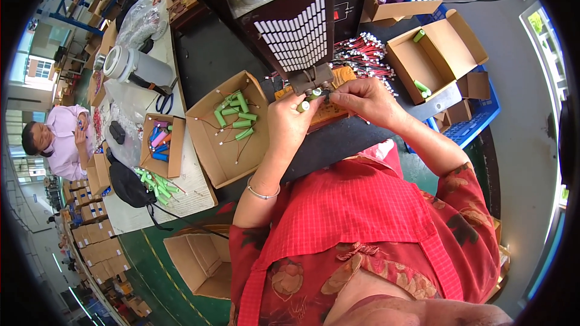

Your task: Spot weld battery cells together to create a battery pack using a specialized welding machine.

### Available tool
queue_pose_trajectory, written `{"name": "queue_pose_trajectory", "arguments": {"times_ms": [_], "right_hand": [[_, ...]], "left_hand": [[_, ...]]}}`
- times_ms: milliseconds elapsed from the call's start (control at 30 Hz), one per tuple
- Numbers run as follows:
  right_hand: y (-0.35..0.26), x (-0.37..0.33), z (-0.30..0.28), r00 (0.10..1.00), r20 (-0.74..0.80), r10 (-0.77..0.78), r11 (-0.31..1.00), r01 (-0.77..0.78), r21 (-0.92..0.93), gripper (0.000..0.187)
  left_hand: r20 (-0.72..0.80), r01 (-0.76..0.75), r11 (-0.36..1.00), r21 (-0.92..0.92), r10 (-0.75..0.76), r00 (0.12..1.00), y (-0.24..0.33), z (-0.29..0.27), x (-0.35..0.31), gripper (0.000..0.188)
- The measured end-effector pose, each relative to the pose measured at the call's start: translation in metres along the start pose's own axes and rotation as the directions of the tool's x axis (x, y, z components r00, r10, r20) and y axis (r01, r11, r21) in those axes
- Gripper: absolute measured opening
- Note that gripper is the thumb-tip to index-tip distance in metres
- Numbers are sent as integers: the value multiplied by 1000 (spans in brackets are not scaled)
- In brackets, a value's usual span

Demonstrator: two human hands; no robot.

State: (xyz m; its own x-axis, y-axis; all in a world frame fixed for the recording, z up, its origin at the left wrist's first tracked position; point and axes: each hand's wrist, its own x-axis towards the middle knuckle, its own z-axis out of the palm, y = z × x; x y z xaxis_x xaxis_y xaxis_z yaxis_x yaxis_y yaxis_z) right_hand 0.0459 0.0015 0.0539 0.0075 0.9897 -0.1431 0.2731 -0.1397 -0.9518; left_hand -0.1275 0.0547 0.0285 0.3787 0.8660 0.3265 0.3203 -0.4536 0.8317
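Note:
My left hand point(285, 125) is closed around a green cylindrical battery cell point(303, 107), whose pale end faces up. A second green cell point(316, 93) stands just beyond its fingertips, under the head point(310, 78) of a dark bench machine that looks like a spot welder. My right hand point(370, 101) is pinched at the right side of that head, close to the second cell. What its fingertips hold is too small to make out. Both hands are over an orange-yellow block point(343, 76) at the machine's foot.
Left of my hands, a cardboard box point(211, 160) holds several green cells with wires. Red and black leads point(365, 54) are heaped behind my right hand. An open carton point(423, 60) with a few green cells stands at right; a box of purple cells point(399, 9) lies beyond. Another person point(63, 139) sits far left.

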Motion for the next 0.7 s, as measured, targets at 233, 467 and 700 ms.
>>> {"name": "queue_pose_trajectory", "arguments": {"times_ms": [233,467,700], "right_hand": [[11,6,-1,993,57,-106,994,105,12,24],[3,-8,-26,939,304,159,967,-211,146,24],[8,-18,-5,994,90,-68,942,34,334,15]], "left_hand": [[-31,-66,996,58,68,997,-3,1,2,13],[88,198,976,-92,-190,978,11,-16,-9,20],[343,466,587,-663,-315,885,-3,-25,-12,15]]}}
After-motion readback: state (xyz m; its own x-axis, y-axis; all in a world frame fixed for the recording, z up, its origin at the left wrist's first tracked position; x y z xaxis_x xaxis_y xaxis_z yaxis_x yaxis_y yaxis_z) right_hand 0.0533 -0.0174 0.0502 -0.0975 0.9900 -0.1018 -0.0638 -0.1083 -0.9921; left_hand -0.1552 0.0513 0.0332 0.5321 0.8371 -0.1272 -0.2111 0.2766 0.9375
